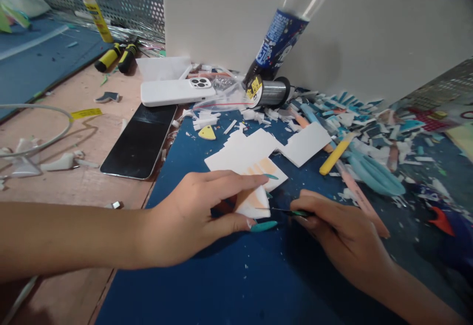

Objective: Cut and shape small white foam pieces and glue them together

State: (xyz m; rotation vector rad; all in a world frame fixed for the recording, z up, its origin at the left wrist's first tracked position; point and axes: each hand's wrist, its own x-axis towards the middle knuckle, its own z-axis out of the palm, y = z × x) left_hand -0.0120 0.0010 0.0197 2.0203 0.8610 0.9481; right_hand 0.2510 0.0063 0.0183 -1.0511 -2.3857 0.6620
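My left hand (207, 206) pinches a small white foam piece (260, 207) with orange tint between thumb and fingers, just above the blue mat (177, 290). In my right hand (332, 231) is a slim, dark craft knife (297, 212); its thin blade points left and meets the right edge of the foam piece. My fingers hide much of the handle. Right behind the left fingers lie white foam sheets (251, 145), partly orange, with stepped cut edges. Another white rectangle (308, 143) rests to their right.
Foam offcuts (351, 103) pile up at the back right, near a yellow-handled tool (337, 153) and a light-blue loop (375, 172). A wire spool (273, 92) and tilted bottle (283, 36) stand behind. Two phones, one black (140, 140), one white (175, 91), lie left.
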